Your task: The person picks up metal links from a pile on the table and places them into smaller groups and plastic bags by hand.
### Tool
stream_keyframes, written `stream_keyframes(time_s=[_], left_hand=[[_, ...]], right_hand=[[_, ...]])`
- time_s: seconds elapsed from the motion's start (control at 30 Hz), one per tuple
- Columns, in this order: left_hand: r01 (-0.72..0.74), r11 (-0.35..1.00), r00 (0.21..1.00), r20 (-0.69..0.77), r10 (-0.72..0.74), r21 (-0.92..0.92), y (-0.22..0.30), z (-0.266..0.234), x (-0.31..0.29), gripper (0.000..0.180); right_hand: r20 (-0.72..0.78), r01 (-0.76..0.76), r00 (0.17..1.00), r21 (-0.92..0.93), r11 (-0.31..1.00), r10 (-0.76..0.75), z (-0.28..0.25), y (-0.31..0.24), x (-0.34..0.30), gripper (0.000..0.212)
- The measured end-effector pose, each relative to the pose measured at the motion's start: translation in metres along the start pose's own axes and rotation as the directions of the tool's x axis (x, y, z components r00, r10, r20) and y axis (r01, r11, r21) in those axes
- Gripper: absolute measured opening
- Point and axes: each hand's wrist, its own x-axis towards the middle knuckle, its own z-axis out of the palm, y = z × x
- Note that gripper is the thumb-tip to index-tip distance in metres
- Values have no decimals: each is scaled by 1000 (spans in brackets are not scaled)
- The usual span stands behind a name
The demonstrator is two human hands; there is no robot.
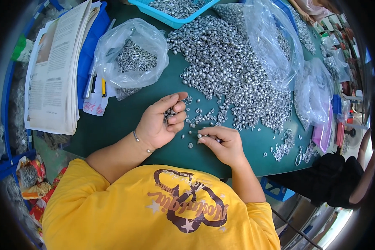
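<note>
My left hand (156, 123) is half closed, palm up, its curled fingers around several small silver metal pieces (167, 113). To its right, just above the green tabletop (162, 156), my right hand (226, 146) pinches one small rounded silver piece (199, 136) between thumb and forefinger. Loose pieces (190, 145) of the same kind lie scattered between the two hands. Beyond them spreads a large heap of small silver caps and rings (225, 58), reaching to the back of the table.
An open plastic bag of silver rings (137, 58) stands at the back left, beside stacked newspapers (54, 71) and a blue bin (93, 35). A turquoise basket (171, 18) sits at the back. Clear bags (314, 91) line the right; another person's hand (306, 17) shows far right.
</note>
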Motion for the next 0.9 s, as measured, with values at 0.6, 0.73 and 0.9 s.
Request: stream_keyframes(time_s=[0.6,0.73,0.9], left_hand=[[7,1000,1000,20,-7,-5,0,-1,1,20],[6,1000,1000,16,-6,-7,0,-1,0,20],[9,1000,1000,25,-9,-3,-1,-1,0,20]], right_hand=[[-70,-4,998,-121,993,-5,-12,12,-16,6],[-98,152,964,-557,816,-246,3,11,-15,8],[0,230,948,-689,688,-318,1,8,-17,9]])
